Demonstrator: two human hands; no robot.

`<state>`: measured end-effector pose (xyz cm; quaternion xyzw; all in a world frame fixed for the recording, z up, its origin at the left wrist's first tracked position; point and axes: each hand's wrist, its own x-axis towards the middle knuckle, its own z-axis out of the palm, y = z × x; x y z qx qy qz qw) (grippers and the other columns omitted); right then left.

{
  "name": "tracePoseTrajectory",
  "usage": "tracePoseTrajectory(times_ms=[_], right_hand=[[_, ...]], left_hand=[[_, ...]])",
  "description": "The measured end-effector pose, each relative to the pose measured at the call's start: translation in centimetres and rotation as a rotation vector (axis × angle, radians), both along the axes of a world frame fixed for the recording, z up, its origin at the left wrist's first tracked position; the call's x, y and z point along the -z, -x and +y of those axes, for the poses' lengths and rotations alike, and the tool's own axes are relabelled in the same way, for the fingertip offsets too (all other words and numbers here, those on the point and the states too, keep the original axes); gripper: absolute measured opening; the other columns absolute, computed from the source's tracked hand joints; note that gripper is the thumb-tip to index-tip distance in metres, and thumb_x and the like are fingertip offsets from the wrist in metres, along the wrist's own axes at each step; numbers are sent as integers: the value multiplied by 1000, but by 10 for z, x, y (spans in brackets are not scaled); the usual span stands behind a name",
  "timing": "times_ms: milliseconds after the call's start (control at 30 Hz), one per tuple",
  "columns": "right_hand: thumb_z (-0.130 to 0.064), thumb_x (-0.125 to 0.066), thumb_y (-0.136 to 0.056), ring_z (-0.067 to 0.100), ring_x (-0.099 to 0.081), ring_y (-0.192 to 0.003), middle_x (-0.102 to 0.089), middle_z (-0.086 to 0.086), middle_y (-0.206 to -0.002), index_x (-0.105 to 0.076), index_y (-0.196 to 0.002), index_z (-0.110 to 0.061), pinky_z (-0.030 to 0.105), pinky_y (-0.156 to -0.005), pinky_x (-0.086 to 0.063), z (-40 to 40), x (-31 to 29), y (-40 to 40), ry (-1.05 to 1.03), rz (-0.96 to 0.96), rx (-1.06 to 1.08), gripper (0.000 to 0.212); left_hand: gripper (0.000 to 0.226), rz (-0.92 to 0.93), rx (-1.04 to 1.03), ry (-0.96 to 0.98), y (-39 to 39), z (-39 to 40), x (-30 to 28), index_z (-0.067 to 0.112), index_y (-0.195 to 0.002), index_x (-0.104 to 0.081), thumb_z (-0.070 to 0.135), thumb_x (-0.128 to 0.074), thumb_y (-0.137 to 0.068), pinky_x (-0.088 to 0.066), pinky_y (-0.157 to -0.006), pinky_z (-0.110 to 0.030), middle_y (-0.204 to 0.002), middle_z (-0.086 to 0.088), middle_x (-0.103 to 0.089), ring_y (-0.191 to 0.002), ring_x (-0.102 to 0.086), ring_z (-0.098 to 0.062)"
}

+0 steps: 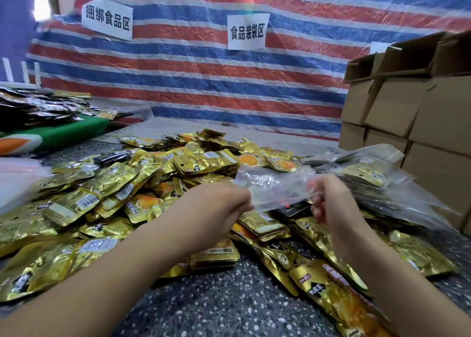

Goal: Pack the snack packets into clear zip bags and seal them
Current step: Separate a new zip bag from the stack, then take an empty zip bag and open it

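From the head camera, your left hand and right hand are both raised over the pile, a little apart, each pinching one end of a clear zip bag stretched between them. The bag looks empty, though motion blur makes it hard to be sure. Your fingers are curled tight on the plastic at both ends.

Below and around your hands, gold snack packets lie heaped on the speckled floor, spreading from the left edge to your right forearm. A few black packets sit among them. Just right of your right hand rests a stack of filled clear bags holding gold and dark packets.

Cardboard boxes are stacked at the right. A striped red, white and blue tarp hangs behind, carrying two white paper signs. At far left, dark packets cover a green surface.
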<state>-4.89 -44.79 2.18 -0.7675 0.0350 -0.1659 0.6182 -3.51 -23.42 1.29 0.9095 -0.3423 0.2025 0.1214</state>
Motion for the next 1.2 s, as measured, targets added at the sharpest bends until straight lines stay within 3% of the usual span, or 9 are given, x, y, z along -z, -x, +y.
tracePoseTrajectory(times_ms=[133, 267, 333, 467, 600, 700, 767, 1033, 1200], right_hand=[[-41, -46, -75, 18, -41, -70, -47, 8, -82, -62, -95, -12, 34, -63, -34, -14, -16, -5, 141, -172, -180, 39], [-82, -66, -63, 9, -47, -63, -52, 7, -76, -73, -94, -35, 22, -60, -43, -50, -47, -5, 500, 146, -585, 57], [-92, -54, -61, 6, -42, -47, -45, -2, -58, -73, -91, -24, 20, -48, -39, -54, -57, -18, 491, 144, -458, 77], [-50, -46, -101, 2, -49, -43, -55, -13, -44, -68, -71, -20, 26, -50, -31, -47, -63, -72, 742, -101, 197, 48], [-28, -56, -99, 13, -60, -80, -69, 2, -100, -68, -100, -20, 25, -62, -43, -46, -64, -109, 1042, 2, 163, 15], [-13, -57, -93, 24, -54, -123, -52, 7, -143, -49, -141, -23, 27, -91, -44, -37, -62, -123, 1210, 144, 2, 50], [-7, -56, -89, 24, -47, -130, -41, 6, -153, -34, -151, -26, 25, -89, -41, -29, -56, -127, 1202, 234, -107, 69], [-24, -57, -94, 28, -51, -128, -56, 5, -139, -45, -142, -27, 48, -112, -32, -26, -37, -141, 1383, 244, -2, 50], [-30, -50, -95, 29, -60, -103, -68, 7, -111, -61, -119, -22, 40, -88, -46, -28, -28, -138, 1429, 6, 98, 28]], left_hand=[[32, 0, -35, 77, 2, 0, -6, 27, -73, -35, 40, -31, -102, -37, -61, -31, -72, 9, -46, -65, -44, -7], [31, -12, -141, 73, -3, 9, -8, 27, -76, -35, 38, -30, -104, -37, -65, -31, -76, 8, -46, -71, -45, -12], [31, -6, -162, 69, -6, 10, -9, 25, -78, -38, 38, -30, -105, -41, -68, -32, -78, 8, -47, -73, -48, -13], [35, -15, -105, 57, -5, 10, -8, 27, -73, -35, 41, -27, -104, -33, -61, -29, -74, 8, -46, -66, -43, -6], [47, -30, -45, 71, -2, 10, -7, 26, -69, -38, 55, -14, -96, -37, -59, -30, -68, 6, -48, -62, -44, -7], [53, -52, -69, 84, -4, 10, -7, 24, -66, -41, 59, -12, -93, -35, -54, -29, -64, 6, -47, -57, -43, -7], [56, -81, -89, 87, -5, 10, -6, 23, -63, -41, 60, -12, -93, -32, -51, -28, -61, 6, -46, -54, -42, -7], [57, -146, -150, 104, -4, 12, -5, 22, -59, -39, 62, -14, -91, -45, -55, -32, -58, 6, -44, -53, -40, -8], [53, -183, -122, 127, -2, 9, -4, 24, -59, -35, 62, -18, -90, -34, -50, -27, -58, 8, -41, -53, -38, -7]])
